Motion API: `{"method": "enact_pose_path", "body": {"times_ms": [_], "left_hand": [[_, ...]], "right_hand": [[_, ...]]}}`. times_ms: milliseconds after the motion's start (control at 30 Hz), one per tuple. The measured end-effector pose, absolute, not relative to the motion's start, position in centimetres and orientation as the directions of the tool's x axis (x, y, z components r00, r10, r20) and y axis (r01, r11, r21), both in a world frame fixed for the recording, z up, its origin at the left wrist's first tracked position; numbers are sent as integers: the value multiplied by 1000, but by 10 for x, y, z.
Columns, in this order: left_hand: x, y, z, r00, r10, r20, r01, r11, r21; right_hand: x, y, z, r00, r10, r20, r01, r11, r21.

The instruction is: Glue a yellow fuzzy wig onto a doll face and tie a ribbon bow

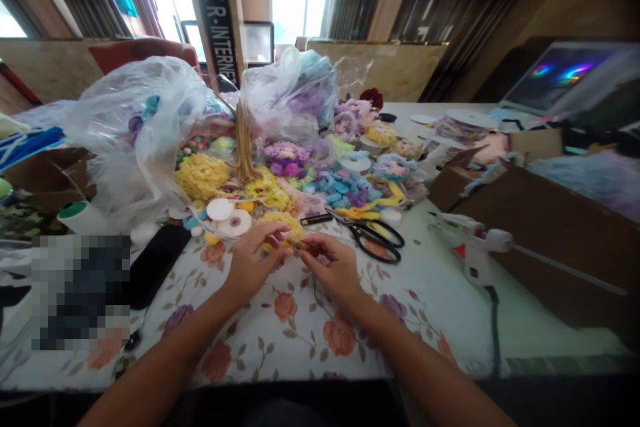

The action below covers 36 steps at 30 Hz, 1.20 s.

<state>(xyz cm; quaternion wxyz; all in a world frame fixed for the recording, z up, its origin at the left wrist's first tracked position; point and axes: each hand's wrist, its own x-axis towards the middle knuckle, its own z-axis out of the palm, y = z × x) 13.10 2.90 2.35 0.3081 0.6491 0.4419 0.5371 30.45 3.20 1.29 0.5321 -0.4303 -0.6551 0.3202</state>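
Both hands meet at the middle of the flowered tablecloth, fingers curled and fingertips almost touching. My left hand and my right hand pinch at a piece of fluffy yellow yarn, part of which shows behind and between the fingers. Its exact shape is hidden by the hands. Just right of my right hand lie black-handled scissors, blades pointing to the upper left. A small black stick-like item rests by the blade tips. White ribbon spools stand beyond my left hand.
Behind the hands spreads a heap of blue yarn pieces, a yellow fluffy bundle and clear plastic bags. A white glue gun with its cord lies at right against a cardboard box. A black phone lies at left.
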Motion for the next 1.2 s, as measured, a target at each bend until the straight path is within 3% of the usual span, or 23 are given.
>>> {"method": "enact_pose_path", "body": {"times_ms": [133,300,367,433,500,600,667,733,800,900,1000,1133,1200], "left_hand": [[134,30,18,164,959,229,-36,-226,973],[132,31,17,163,983,83,-140,-60,988],[131,31,21,98,995,35,-177,-17,984],[128,33,25,23,999,22,-236,-15,972],[123,37,29,-45,999,10,-302,-23,953],[116,44,29,-94,995,-11,-402,-28,915],[112,48,29,-102,995,-16,-449,-32,893],[111,50,29,-99,995,-22,-481,-28,876],[110,50,30,-85,996,-27,-498,-20,867],[109,51,32,-48,998,-34,-525,3,851],[109,52,33,-4,998,-70,-578,55,814],[110,51,35,29,989,-142,-655,126,745],[111,51,37,34,989,-144,-687,127,716]], "right_hand": [[299,27,13,-110,904,414,199,428,-882],[304,24,18,-120,919,375,165,391,-905],[316,24,21,-20,922,387,209,382,-900],[339,25,22,202,898,392,239,343,-909],[373,24,19,471,800,372,239,290,-927],[435,17,7,747,533,398,328,225,-918],[473,9,-2,840,346,418,390,152,-908],[502,3,-8,838,272,474,478,54,-877],[523,2,-10,798,367,478,533,-63,-844],[540,8,-4,712,608,351,598,-264,-757],[551,20,4,624,742,243,683,-368,-631],[554,34,14,593,794,136,748,-480,-458],[544,36,22,642,751,154,724,-527,-445]]}}
